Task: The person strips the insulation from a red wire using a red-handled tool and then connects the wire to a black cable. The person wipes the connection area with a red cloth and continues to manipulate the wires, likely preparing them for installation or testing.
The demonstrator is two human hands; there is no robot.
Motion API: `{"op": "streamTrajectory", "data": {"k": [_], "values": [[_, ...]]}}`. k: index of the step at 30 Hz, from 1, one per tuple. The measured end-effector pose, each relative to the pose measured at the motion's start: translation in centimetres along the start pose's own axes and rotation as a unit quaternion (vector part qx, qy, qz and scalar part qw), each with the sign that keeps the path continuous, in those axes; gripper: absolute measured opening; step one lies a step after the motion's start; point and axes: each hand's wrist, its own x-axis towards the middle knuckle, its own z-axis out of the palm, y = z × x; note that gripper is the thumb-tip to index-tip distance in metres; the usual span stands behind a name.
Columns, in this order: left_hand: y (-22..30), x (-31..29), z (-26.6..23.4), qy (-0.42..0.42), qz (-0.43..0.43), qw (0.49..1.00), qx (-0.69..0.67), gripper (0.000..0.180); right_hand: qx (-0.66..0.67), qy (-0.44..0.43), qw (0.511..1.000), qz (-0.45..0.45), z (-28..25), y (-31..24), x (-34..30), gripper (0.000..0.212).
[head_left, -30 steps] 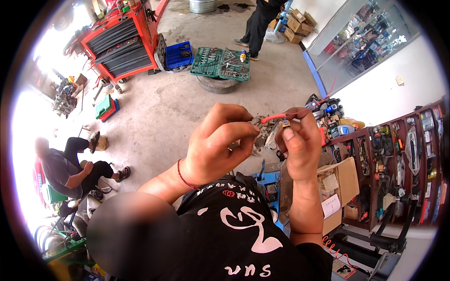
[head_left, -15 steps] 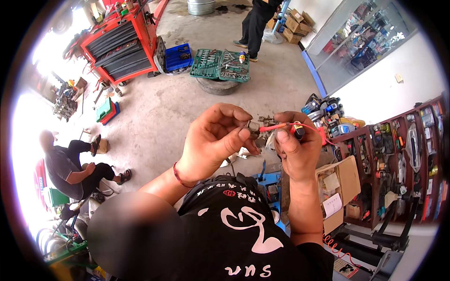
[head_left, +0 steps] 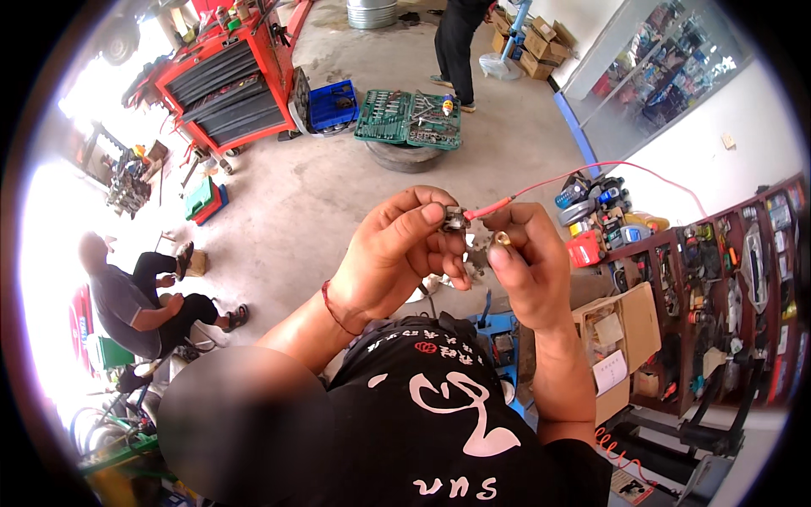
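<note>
In front of my chest, my left hand (head_left: 397, 245) pinches a small grey metal connector (head_left: 455, 220) between thumb and forefinger, its other fingers curled below. A red sleeve (head_left: 490, 208) runs out of the connector toward the right. From it a thin red wire (head_left: 608, 164) arcs up and over to the right, free of my fingers. Close beside it, my right hand (head_left: 536, 266) is closed on a small brass-coloured round piece (head_left: 504, 239) held at the thumb tip; its exact kind is too small to tell. The right fingertips are just below the sleeve.
A green socket set (head_left: 409, 120) lies on a tire (head_left: 405, 156) ahead. Left of it stands a red tool cabinet (head_left: 224, 84). A person sits (head_left: 135, 296) at left; another stands (head_left: 454, 51) ahead. A cardboard box (head_left: 629, 329) and dark red shelves (head_left: 718, 279) are at right.
My right hand no longer holds the red wire, which now arcs up higher. The brass-coloured piece shows at my right thumb. My left thumb and forefinger have closed on the metal connector.
</note>
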Motion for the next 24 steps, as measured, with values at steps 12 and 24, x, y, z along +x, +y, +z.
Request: {"op": "streamTrajectory", "data": {"k": [12,24], "values": [[0.0,0.3,0.0,0.014,-0.002,1.000,0.007,0.036,-0.097,0.010,0.995,-0.024,-0.3,-2.2,1.2,0.035],[-0.5,1.2,-0.6,-0.011,0.132,0.980,0.152,0.028,-0.024,0.001,1.000,0.010,-0.7,-0.6,1.1,0.036]]}}
